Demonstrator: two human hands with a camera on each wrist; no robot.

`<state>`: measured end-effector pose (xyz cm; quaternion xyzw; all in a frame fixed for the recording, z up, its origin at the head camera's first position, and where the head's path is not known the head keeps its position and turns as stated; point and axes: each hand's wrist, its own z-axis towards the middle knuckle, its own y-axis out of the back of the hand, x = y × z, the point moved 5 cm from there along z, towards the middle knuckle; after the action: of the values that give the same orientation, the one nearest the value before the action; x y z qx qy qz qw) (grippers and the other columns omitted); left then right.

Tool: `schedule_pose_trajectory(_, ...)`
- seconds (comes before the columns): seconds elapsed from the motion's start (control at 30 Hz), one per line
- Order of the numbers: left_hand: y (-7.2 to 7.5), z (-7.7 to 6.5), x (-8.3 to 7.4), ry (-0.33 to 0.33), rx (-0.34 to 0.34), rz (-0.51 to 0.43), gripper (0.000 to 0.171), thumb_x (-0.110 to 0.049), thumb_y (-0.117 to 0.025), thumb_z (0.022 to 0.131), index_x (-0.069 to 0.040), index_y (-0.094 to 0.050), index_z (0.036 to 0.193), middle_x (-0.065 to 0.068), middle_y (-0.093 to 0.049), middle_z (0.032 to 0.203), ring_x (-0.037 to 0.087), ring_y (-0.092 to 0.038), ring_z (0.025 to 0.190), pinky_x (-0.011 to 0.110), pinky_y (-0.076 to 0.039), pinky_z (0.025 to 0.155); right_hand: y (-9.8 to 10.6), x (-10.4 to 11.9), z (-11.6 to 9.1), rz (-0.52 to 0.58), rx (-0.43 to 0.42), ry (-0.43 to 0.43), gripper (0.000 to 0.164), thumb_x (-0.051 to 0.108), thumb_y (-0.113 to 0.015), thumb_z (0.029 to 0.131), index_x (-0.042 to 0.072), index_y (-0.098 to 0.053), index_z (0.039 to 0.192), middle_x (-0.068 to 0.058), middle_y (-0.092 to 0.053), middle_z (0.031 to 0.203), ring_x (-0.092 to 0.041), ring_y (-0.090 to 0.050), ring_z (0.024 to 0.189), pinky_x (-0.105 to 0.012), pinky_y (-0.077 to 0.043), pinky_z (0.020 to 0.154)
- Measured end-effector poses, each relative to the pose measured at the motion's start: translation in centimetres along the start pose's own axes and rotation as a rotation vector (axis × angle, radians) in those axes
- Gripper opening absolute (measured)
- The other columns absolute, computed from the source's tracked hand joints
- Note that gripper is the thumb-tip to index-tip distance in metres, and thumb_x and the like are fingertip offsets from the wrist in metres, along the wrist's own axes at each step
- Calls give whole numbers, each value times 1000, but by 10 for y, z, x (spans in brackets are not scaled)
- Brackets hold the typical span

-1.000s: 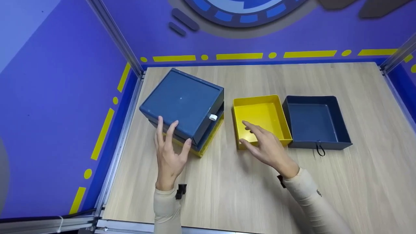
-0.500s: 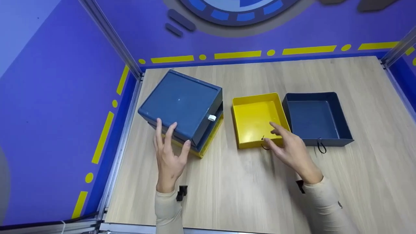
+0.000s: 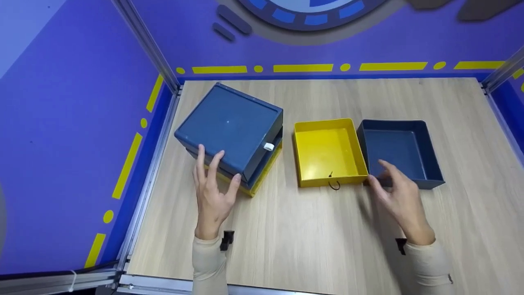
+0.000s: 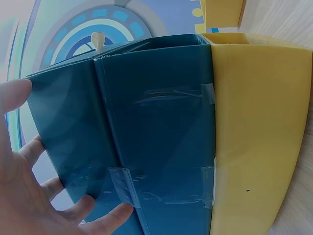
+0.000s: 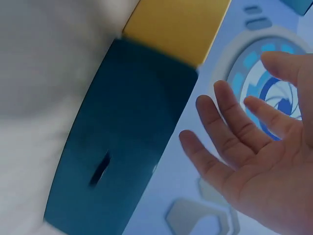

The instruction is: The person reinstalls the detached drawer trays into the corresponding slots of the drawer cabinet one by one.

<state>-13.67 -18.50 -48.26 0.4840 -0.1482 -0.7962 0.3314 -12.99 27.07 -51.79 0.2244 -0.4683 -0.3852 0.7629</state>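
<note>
At the left stands a stack of boxes: a dark blue box with a white tab (image 3: pixel 268 146) on top (image 3: pixel 229 127), another dark blue one under it, and a yellow box (image 4: pixel 259 127) lowest. Clear tape spans their joints in the left wrist view. My left hand (image 3: pixel 213 200) rests on the stack's near side, fingers spread against the upper box. To the right, a yellow tray (image 3: pixel 327 151) and a dark blue tray (image 3: pixel 393 145) sit side by side. My right hand (image 3: pixel 403 200) hovers at the blue tray's near edge, fingers relaxed, holding nothing, and hides its loop in the head view.
A black loop (image 3: pixel 335 185) hangs from the yellow tray's front wall. Purple-blue panels (image 3: pixel 311 53) stand behind the wooden table (image 3: pixel 303 237) and at both sides. A metal rail (image 3: pixel 159 135) runs along the left edge.
My right hand has moved rightward from over the yellow tray to the dark blue tray's near edge, uncovering the yellow tray's loop. My left hand stays against the stack.
</note>
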Motion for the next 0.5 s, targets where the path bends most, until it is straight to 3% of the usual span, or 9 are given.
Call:
schedule_pose_trajectory(0.1, 0, 0, 0, -2, -1, -5, 67, -31, -78, 95, -22, -53, 156, 15, -16, 179, 42, -22, 162, 74, -26, 122, 10, -10, -4, -42, -20, -50, 47, 12, -82, 92, -4, -68, 134, -21, -76, 89, -35, -69, 71, -18, -43, 70)
schedule_pose_trajectory(0.3, 0, -1, 0, 0, -2, -4, 66, -30, -78, 95, -22, -53, 156, 15, -16, 179, 42, -21, 163, 73, -28, 121, 17, -29, -16, -115, -28, -169, 46, 17, -79, 95, -5, -68, 133, -26, -73, 92, -42, -67, 75, -57, -49, 68)
schedule_pose_trajectory(0.5, 0, 0, 0, -4, -1, 1, 66, -31, -78, 96, -22, -53, 156, 15, -16, 179, 42, -22, 162, 72, -28, 121, 15, -43, -26, -149, 4, -233, 56, 19, -77, 96, -6, -60, 143, -29, -73, 97, -49, -66, 81, -67, -48, 73)
